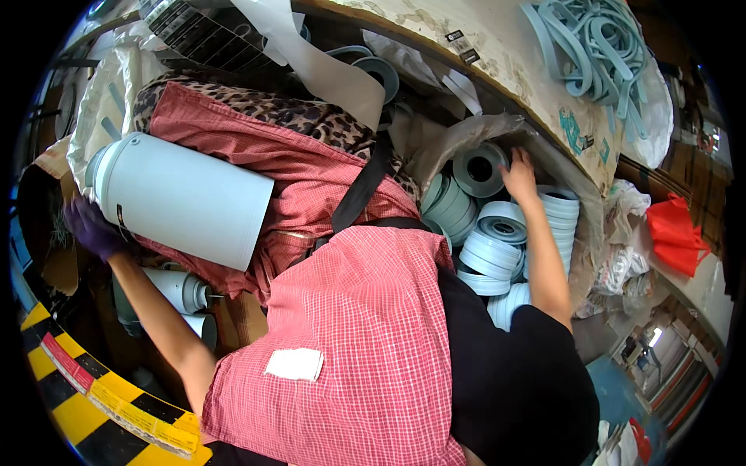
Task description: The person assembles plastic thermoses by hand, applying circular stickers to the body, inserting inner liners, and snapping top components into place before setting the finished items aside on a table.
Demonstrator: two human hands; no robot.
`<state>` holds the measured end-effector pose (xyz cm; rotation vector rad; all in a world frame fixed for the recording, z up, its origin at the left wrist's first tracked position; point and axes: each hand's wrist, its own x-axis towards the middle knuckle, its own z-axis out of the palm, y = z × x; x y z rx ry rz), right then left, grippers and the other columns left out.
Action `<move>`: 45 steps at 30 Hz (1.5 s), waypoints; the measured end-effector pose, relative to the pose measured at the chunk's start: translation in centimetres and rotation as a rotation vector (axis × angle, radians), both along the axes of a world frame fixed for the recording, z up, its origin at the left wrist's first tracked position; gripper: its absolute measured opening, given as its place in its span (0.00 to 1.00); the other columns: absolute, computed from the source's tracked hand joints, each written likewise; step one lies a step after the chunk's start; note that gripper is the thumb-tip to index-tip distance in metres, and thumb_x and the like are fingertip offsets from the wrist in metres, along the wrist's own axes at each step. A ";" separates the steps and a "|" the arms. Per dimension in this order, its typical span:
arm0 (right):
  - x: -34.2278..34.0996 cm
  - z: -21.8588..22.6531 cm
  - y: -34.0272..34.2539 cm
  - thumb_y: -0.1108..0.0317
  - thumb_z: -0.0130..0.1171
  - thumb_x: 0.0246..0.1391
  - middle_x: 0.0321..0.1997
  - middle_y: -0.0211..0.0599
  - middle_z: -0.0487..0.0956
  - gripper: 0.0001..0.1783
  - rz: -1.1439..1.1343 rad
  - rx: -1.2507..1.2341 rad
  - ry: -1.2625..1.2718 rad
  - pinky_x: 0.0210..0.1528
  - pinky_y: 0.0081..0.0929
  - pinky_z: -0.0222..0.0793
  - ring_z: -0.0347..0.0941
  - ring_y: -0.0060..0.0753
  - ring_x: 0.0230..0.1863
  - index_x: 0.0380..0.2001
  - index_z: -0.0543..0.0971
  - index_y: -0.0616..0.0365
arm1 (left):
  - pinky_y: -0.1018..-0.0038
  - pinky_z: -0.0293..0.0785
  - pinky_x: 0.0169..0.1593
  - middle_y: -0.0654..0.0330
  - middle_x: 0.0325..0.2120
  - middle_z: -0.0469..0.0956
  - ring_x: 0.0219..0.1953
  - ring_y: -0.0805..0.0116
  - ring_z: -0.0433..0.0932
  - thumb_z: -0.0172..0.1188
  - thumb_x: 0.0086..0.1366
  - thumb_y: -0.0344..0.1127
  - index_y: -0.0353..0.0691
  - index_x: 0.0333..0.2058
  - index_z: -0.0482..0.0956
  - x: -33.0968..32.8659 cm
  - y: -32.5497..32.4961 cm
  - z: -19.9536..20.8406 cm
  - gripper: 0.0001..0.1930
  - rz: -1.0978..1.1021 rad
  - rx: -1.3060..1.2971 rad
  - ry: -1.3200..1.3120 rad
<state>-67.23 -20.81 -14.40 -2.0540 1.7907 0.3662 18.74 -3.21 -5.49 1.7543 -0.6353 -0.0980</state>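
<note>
Left hand (92, 227), in a purple glove: set against the narrow end of a large pale-blue cylinder (183, 203); fingers partly hidden, cannot tell how far closed. Cylinder: lying aslant across the lap, on red checked cloth (241, 128), wide end toward the body's middle. Right hand (519, 172), bare: fingers spread apart and extended, at the right edge of a pale round coil (466, 180) with a dark centre. Coil: inside the mouth of a translucent plastic bag (584, 260), among further stacked pale-blue coils (553, 233). Beneath the left forearm: smaller pale-blue housing (175, 289), on its side. Beyond the lap: leopard-print cloth (284, 109), crossed at its right by a black strap (364, 186). Upper right: worn, pale surface (482, 31), bearing a tangle of pale-blue strips (597, 54). Far right: red bag (674, 234). Lower left: yellow-and-black striped edging (81, 419).
</note>
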 end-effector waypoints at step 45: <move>57.4 21.3 -2.0 0.22 0.19 0.63 0.81 0.47 0.49 0.54 0.563 0.299 -1.906 0.80 0.49 0.27 0.39 0.48 0.82 0.75 0.57 0.54 | 0.65 0.69 0.65 0.45 0.48 0.78 0.58 0.53 0.75 0.49 0.72 0.44 0.28 0.49 0.70 -19.2 18.9 6.0 0.21 0.423 -0.047 -0.601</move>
